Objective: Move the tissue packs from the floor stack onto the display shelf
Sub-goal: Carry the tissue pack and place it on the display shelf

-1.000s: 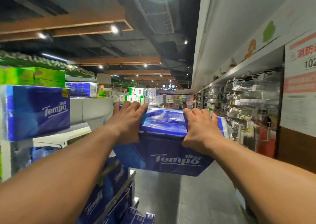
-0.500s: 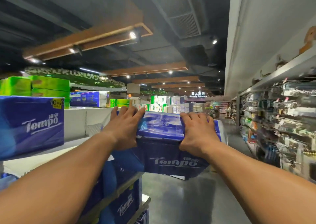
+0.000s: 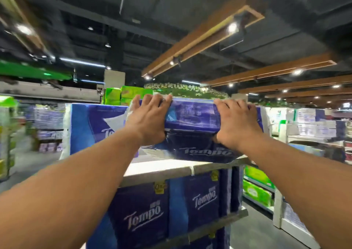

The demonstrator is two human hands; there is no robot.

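The left hand (image 3: 147, 120) and right hand (image 3: 235, 124) each clamp an end of the blue tissue pack (image 3: 192, 127), probably to keep the bulky thing level as it hovers at the top display shelf (image 3: 162, 169) beside another pack (image 3: 95, 127) (both read "Tempo").

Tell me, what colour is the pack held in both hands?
Dark blue tissue pack with white Tempo lettering, shown best in the head view.
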